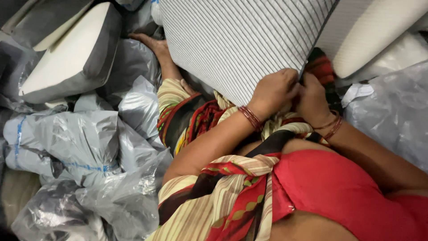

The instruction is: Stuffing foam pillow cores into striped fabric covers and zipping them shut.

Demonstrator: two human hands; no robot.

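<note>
A large white pillow with thin dark stripes (240,40) rests on my lap, its lower corner pointing toward me. My left hand (273,90) is closed on that corner's edge. My right hand (312,100) pinches the same corner beside it, along a dark seam or zip line. The fingertips of both hands are hidden against the fabric. Both wrists carry red bangles. I sit on the floor in a striped, patterned cloth, with one bare foot (154,43) stretched out to the left of the pillow.
Crumpled grey plastic bags (89,151) are piled on the left. A foam pillow half inside a grey cover (71,53) lies upper left. A white foam pillow (370,31) sits upper right, with clear plastic wrap (392,107) below it.
</note>
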